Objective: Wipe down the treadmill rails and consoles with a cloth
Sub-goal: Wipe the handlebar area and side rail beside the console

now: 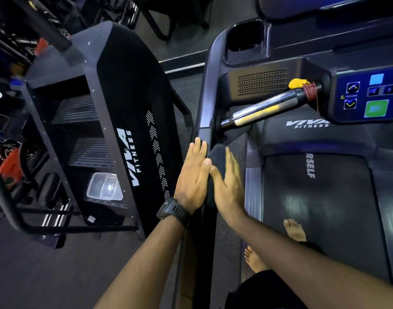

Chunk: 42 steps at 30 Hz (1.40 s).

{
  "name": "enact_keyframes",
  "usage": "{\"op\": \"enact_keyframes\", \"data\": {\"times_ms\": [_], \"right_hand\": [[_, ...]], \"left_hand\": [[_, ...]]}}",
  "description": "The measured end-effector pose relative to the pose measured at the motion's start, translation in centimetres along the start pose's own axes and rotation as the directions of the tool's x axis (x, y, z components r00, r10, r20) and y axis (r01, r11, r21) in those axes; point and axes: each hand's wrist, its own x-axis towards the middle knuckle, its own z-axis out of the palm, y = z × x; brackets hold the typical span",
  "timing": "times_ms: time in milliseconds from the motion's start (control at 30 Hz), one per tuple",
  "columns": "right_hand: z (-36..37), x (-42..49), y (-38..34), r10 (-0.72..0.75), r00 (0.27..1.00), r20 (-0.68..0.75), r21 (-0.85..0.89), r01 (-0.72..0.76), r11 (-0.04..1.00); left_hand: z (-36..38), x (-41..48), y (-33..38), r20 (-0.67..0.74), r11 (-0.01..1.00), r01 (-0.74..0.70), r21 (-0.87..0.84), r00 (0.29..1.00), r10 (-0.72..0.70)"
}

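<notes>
The treadmill's left side rail (207,85) runs from the console down toward me. A dark cloth (218,157) is draped over the rail. My left hand (193,177), with a black watch on its wrist, lies flat with straight fingers against the rail's outer side. My right hand (229,184) presses flat on the cloth from the inner side, fingers straight. The cloth is squeezed between both palms. The console (365,97), with blue, green and arrow buttons, sits at the upper right.
A chrome handlebar (264,110) with a yellow safety clip (298,83) crosses from console to rail. A black stair machine (124,130) holding a clear plastic box (105,186) stands close on the left. My bare feet (294,230) stand on the belt (320,208).
</notes>
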Motion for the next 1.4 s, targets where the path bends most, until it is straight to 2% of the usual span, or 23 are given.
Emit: {"op": "enact_keyframes", "data": {"times_ms": [67,100,133,200,233,367,400,500,533,667,700,767,833,867,967,1000,1033,1133,1167,1233,1300,1333,1400], "right_hand": [[0.0,1.4,0.2,-0.07,0.998,-0.001,-0.002,0.07,0.998],[0.0,2.2,0.5,-0.01,1.0,0.005,0.022,0.01,1.0],[0.1,2.7,0.8,0.113,0.994,0.009,0.074,-0.114,0.991],[0.5,1.8,1.1,0.321,0.947,0.032,0.092,-0.323,0.942],[0.5,0.8,0.7,0.31,0.95,0.042,0.066,-0.313,0.948],[0.2,0.7,-0.3,0.033,0.999,0.035,0.081,-0.036,0.996],[0.2,1.9,0.1,0.028,0.999,0.04,0.074,-0.031,0.997],[0.5,3.4,1.0,0.299,0.953,0.05,0.051,-0.301,0.952],[0.5,2.4,0.9,0.32,0.945,0.063,0.029,-0.322,0.946],[0.4,0.3,0.3,-0.002,0.999,0.042,0.072,-0.001,0.997],[0.5,1.1,0.6,-0.02,0.999,0.036,0.074,0.017,0.997],[0.6,2.6,1.7,0.152,0.987,0.045,0.087,-0.156,0.984],[0.5,1.8,2.5,0.362,0.928,0.084,0.039,-0.366,0.93],[0.3,0.5,2.4,0.343,0.934,0.096,0.017,-0.347,0.938],[0.2,-1.8,1.3,0.04,0.998,0.038,0.087,-0.043,0.995],[0.4,-1.0,1.2,-0.002,1.0,0.016,0.09,0.001,0.996],[0.5,0.0,1.3,0.027,1.0,0.01,0.09,-0.028,0.996],[0.7,0.9,1.8,0.335,0.941,0.039,0.056,-0.337,0.94],[0.5,-0.1,1.9,0.346,0.937,0.055,0.036,-0.348,0.937],[0.4,-2.3,1.3,0.174,0.984,0.047,0.057,-0.176,0.983],[0.3,-2.4,0.7,0.008,1.0,0.01,0.099,-0.009,0.995],[0.4,-1.6,0.7,-0.017,1.0,0.004,0.099,0.016,0.995],[0.5,0.2,1.1,0.123,0.992,0.019,0.099,-0.124,0.987]], "left_hand": [[-0.1,0.0,0.2,0.007,1.0,0.017,0.006,1.0,-0.017],[0.0,-0.2,0.3,0.008,1.0,0.021,0.016,1.0,-0.021],[0.0,-0.3,0.4,0.004,0.999,0.019,0.028,1.0,-0.019],[0.0,-0.4,0.5,-0.011,0.999,0.021,0.045,1.0,-0.021],[0.0,-0.4,0.6,-0.01,0.998,0.023,0.053,1.0,-0.022],[-0.1,-0.4,0.5,0.014,0.996,0.021,0.087,1.0,-0.022],[-0.1,-0.4,0.5,0.002,0.996,0.018,0.083,1.0,-0.018],[-0.1,-0.6,0.7,-0.013,0.997,0.018,0.078,1.0,-0.017],[0.0,-0.8,0.7,-0.007,0.997,0.024,0.08,1.0,-0.024],[-0.1,-1.5,1.0,0.012,0.995,0.043,0.094,0.999,-0.045],[0.0,-1.7,0.9,0.01,0.995,0.041,0.09,0.999,-0.042],[0.0,-2.0,0.8,-0.002,0.996,0.036,0.083,0.999,-0.036],[0.1,-2.2,0.9,-0.009,0.996,0.042,0.075,0.999,-0.042],[0.1,-2.3,0.9,-0.008,0.996,0.046,0.071,0.999,-0.045],[0.0,-2.3,0.7,0.004,0.997,0.039,0.07,0.999,-0.04],[0.0,-2.3,0.6,0.005,0.997,0.033,0.069,0.999,-0.034],[0.1,-2.5,0.6,0.003,0.998,0.031,0.063,0.999,-0.032],[0.2,-3.2,0.5,0.001,0.998,0.041,0.04,0.999,-0.042],[0.2,-3.4,0.4,-0.001,0.998,0.042,0.038,0.999,-0.042],[0.2,-3.4,0.4,0.002,0.998,0.04,0.043,0.999,-0.04],[0.1,-3.2,0.3,0.016,0.998,0.039,0.056,0.999,-0.04],[0.1,-3.2,0.3,0.019,0.998,0.037,0.058,0.999,-0.038],[0.2,-3.6,0.2,0.017,0.998,0.037,0.05,0.999,-0.038]]}}
